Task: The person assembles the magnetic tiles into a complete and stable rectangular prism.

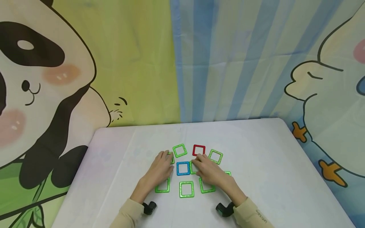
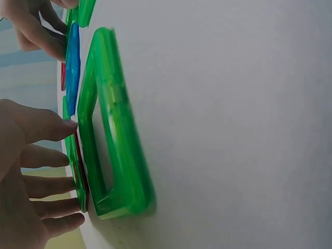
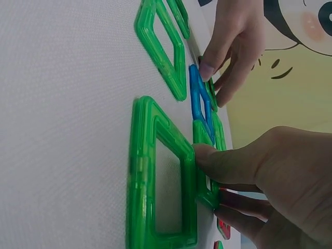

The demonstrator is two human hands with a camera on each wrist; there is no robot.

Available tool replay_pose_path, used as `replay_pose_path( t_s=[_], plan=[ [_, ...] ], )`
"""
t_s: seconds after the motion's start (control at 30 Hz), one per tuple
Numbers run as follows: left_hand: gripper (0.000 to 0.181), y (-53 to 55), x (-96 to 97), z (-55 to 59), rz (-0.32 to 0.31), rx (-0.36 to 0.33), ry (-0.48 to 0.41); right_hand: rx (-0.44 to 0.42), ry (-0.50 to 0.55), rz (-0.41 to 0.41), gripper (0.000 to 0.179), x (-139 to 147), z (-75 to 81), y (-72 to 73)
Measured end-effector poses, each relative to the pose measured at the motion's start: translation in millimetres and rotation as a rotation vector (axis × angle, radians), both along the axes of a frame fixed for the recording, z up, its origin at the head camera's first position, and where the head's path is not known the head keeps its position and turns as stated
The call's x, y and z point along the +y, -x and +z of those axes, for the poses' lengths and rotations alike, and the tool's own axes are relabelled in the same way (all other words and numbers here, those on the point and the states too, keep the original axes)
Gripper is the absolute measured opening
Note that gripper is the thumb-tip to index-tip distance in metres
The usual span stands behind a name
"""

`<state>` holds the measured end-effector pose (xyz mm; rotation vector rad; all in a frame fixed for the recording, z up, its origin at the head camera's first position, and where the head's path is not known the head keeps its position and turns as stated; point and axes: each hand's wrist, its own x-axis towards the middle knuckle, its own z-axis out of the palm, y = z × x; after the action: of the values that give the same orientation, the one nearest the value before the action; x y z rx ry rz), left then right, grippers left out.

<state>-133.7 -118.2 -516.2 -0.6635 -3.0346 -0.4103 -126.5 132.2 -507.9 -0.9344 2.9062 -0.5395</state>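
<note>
Square plastic frame tiles lie flat on a white table. My left hand (image 1: 160, 167) holds a green tile (image 1: 172, 160) by its edges, thumb on the near side; the palm hides most of it. Just right of that tile lies a blue tile (image 1: 183, 162). My right hand (image 1: 211, 171) pinches another green tile (image 3: 199, 134) between thumb and fingers, right beside the blue one. A red tile (image 1: 199, 146) sits beyond the right fingertips. Below the right hand lies a green tile (image 1: 208, 190), partly covered by it.
More green tiles surround the hands: one at upper middle (image 1: 181, 155), one at upper right (image 1: 217, 151), one at lower left (image 1: 162, 191), one at lower middle (image 1: 186, 182). A further green tile (image 1: 227, 173) peeks out behind the right wrist. Cartoon curtains hang behind the table (image 1: 271, 152).
</note>
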Motion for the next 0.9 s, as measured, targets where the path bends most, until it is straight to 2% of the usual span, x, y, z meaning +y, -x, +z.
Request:
replay_pose_path(
  t_s=[0.2, 0.4, 0.53, 0.9],
  plan=[
    [0.055, 0.7, 1.3, -0.4, -0.009, 0.000, 0.020, -0.008, 0.008, 0.000, 0.046, 0.7, 0.1, 0.0],
    [0.049, 2.4, 2.8, -2.8, -0.019, 0.049, 0.066, -0.009, 0.013, 0.003, 0.046, 1.8, 0.4, -0.3],
    [0.046, 2.2, 2.6, -3.8, -0.028, 0.090, 0.066, -0.004, 0.012, 0.007, 0.046, 1.0, 0.9, -0.8],
    [0.044, 2.4, 3.8, -3.7, -0.039, 0.114, 0.084, -0.010, 0.010, -0.007, 0.047, 0.5, 0.7, -1.3]
  ],
)
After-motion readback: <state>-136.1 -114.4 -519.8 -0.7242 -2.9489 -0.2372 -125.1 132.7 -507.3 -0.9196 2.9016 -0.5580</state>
